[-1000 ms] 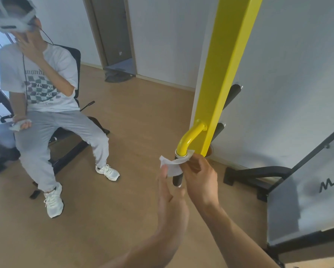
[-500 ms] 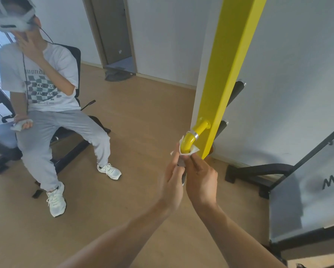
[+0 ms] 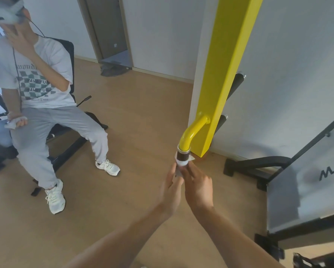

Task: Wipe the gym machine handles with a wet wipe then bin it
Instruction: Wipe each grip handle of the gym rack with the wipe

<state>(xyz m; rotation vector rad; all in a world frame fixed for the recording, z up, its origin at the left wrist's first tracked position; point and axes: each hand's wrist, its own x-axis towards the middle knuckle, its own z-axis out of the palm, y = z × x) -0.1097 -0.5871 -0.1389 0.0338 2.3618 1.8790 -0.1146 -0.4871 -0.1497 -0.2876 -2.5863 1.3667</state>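
Where the yellow upright of the gym machine met my view, a curved yellow tube came off its near face and bent downward into the handle, a short dark grip whose long axis ran roughly vertical, pointing down toward my hands. The handle lay straight ahead of and just above both hands, a little closer to the right one. My right hand reached up from below with its fingers curled against the lower end of the grip, pressing the white wet wipe around it; the wipe showed as a crumpled band at the bottom of the dark grip with a corner sticking out to the right. My left hand stood just beside the right, fingers fairly straight and raised, touching or nearly touching the wipe's left edge; I could not tell whether it pinched it. I judged the wiping stroke would run along that vertical axis. Below was a bare wooden floor, and pale walls stood behind. To the left another person sat on a black bench. No bin was in view
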